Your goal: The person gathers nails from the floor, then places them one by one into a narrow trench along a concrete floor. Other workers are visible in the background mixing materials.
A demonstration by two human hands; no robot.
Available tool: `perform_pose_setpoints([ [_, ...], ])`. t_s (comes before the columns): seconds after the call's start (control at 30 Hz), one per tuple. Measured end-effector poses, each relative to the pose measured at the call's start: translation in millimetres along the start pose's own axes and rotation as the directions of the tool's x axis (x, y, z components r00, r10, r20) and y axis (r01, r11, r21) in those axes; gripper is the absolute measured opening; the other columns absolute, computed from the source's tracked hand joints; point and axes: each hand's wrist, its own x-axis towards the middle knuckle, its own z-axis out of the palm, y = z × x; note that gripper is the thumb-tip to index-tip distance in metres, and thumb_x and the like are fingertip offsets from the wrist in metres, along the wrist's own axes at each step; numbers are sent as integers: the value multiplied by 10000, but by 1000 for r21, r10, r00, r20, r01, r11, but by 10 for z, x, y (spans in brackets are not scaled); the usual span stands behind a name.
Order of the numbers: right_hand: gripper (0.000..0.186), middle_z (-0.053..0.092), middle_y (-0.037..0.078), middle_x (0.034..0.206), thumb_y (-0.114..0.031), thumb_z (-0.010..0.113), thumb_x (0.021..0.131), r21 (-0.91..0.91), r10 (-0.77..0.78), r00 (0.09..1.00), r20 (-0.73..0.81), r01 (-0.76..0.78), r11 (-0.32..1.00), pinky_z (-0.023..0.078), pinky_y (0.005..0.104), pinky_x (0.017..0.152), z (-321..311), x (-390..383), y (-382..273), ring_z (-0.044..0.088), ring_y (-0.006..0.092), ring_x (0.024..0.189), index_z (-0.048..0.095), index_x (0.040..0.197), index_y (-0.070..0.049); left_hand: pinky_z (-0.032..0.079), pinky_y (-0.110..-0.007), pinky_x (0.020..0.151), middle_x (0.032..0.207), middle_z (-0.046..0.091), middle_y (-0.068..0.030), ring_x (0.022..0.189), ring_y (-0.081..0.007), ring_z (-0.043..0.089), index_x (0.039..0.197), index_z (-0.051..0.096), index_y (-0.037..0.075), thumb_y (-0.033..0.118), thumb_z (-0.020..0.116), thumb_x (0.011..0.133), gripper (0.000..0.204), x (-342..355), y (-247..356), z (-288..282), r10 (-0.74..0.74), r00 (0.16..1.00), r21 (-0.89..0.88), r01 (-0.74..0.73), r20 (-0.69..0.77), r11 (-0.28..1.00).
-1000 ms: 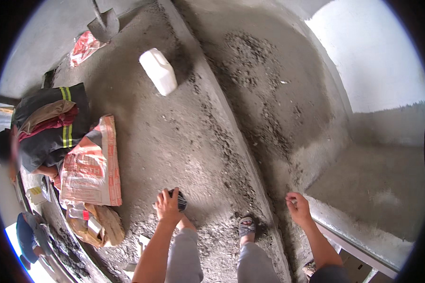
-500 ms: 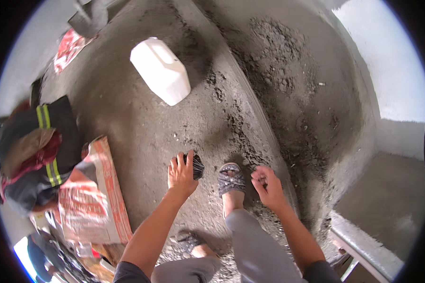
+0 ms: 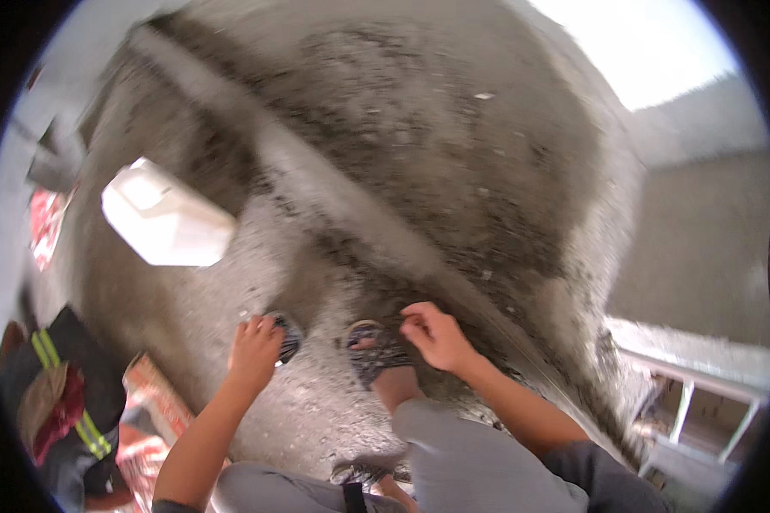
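My left hand [image 3: 255, 349] is closed around a small dark, shiny, crinkled object [image 3: 290, 339], which looks like a bundle of black plastic; the fingers cover part of it. To its right, my right hand [image 3: 441, 335] is held low over the ground with its fingers curled inward. What those fingers hold, if anything, is hidden. Between the hands, my sandalled foot [image 3: 376, 355] rests on rough grey ground. Ahead of the left hand lies a white plastic jug [image 3: 167, 218] on its side.
A long grey strip [image 3: 342, 197] crosses the ground diagonally, with loose rubble [image 3: 385, 77] beyond it. Lower left are a dark garment with yellow stripes [image 3: 77, 402] and a red-and-white sack [image 3: 150, 410]. A metal-looking tool [image 3: 58, 158] stands far left; pale railings [image 3: 701, 410] are at right.
The view has swung rightward, so the jug, sack and garment appear farther left. My left hand still holds the dark object; my right hand's fingers remain curled.
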Motion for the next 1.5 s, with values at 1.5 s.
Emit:
perform_pose_setpoints([
  [1.5, 241, 590, 21, 843, -188, 446, 1002, 694, 414, 872, -261, -128, 709, 421, 231, 549, -300, -569, 37, 543, 88, 681, 559, 1136, -23, 468, -429, 786, 950, 579, -183, 870, -350, 582, 954, 716, 10, 170, 649, 863, 196, 1153, 1001, 456, -623, 771, -743, 338, -133, 577],
])
